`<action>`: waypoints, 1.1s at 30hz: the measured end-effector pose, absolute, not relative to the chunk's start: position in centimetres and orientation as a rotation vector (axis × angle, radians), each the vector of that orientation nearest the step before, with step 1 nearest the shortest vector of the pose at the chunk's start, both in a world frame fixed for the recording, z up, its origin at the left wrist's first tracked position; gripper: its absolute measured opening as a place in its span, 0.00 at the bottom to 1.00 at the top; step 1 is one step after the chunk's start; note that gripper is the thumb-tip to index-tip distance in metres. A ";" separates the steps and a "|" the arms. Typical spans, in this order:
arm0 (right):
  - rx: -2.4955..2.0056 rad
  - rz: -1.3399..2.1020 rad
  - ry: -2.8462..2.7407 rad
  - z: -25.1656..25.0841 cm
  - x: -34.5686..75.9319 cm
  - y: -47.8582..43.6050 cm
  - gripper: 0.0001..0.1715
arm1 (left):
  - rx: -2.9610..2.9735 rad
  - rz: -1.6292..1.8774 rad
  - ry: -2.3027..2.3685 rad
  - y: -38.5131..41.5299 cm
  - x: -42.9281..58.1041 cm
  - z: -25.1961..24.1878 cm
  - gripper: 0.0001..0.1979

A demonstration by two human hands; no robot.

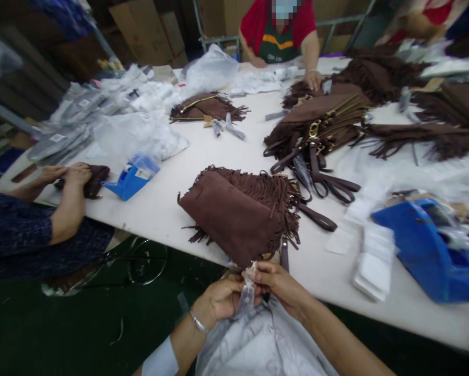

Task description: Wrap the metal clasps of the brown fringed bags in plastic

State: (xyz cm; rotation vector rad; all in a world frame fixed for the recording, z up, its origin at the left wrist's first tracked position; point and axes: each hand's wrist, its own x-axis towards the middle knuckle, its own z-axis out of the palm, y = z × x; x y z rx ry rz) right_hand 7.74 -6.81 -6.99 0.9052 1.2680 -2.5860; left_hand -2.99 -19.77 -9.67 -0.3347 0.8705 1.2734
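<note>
Head view. Just nearside of the fringed brown bag [234, 214], off the table edge: left hand [221, 298] and right hand [282, 284], both closed, pinching a clear plastic strip [249, 290] between fingertips. Stands roughly upright, long axis pointing up at the bag; maybe wrapped round a strap end, too blurred to tell. Below that bag, a pale plastic sack [258, 342]. Beyond the bag, white table [250, 151], more fringed bags [316, 125], a co-worker's hands [75, 175], cardboard boxes [144, 31].

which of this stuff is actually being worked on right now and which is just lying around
In hand: left hand and right hand pinching a clear plastic scrap, by the near fringed bag, over a pale plastic sheet.
Lying about: far blue dispenser, strapped bag pile, white paper stack.
</note>
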 end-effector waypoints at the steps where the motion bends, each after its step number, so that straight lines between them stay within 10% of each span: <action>1: 0.902 -2.585 1.283 -6.8 7.7 -6.8 0.24 | -0.317 1.281 0.861 -19.7 -2.9 -9.5 0.09; 33: 1.070 -2.067 2.175 -9.6 7.9 -6.6 0.24 | 0.134 1.629 1.654 -20.1 -1.6 -7.9 0.16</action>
